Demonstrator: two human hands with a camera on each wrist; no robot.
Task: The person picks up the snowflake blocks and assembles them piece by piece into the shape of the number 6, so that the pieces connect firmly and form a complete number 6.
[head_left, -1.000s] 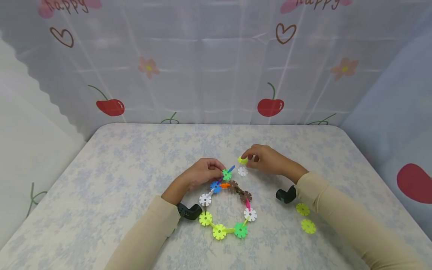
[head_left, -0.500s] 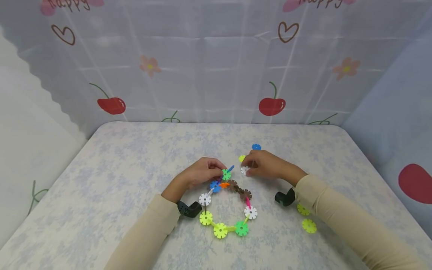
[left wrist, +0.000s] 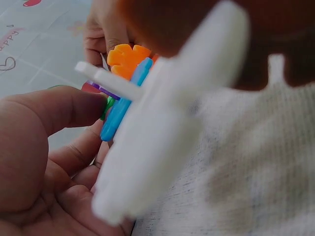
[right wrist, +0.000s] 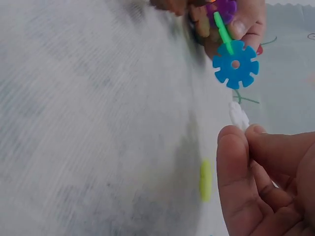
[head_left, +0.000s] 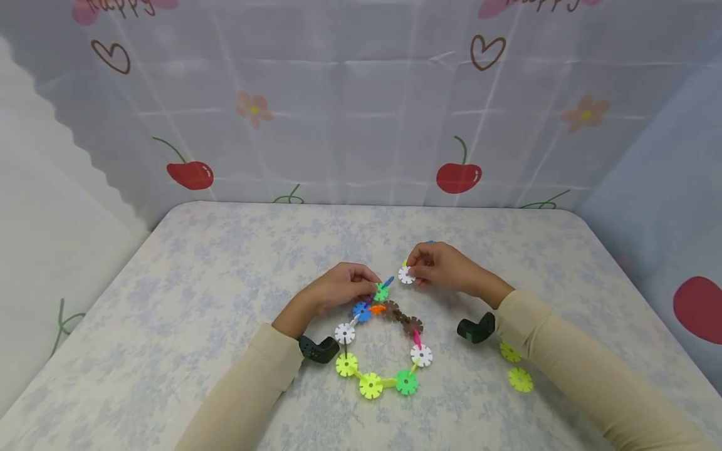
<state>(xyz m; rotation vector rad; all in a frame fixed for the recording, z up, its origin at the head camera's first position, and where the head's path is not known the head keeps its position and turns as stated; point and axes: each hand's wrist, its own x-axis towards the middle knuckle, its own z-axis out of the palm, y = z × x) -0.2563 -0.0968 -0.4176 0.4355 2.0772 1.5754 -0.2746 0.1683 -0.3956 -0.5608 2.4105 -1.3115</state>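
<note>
My left hand (head_left: 341,287) pinches a green notched disc (head_left: 381,292) at the back of a ring of interlocking snowflake discs on the table. A blue disc (right wrist: 235,65) slots into the green one, and a purple disc (right wrist: 227,9) sits behind it. Between thumb and fingers, my right hand (head_left: 442,268) holds a loose white disc (head_left: 405,274), just right of the blue disc and apart from it. The ring's near side has a yellow disc (head_left: 371,386) and a green disc. In the left wrist view, a blurred white disc (left wrist: 147,147) covers part of the left hand's work.
Behind the right hand, a yellow disc (right wrist: 205,180) and a blue disc (head_left: 431,242) are mostly hidden in the head view. Two yellow discs (head_left: 521,379) lie by the right sleeve. Black wrist devices (head_left: 476,328) sit near both cuffs. A printed curtain stands beyond the table.
My right hand has moved from beside the yellow disc to the white disc, gripped it and raised it off the table. The left hand stays on the green disc.
</note>
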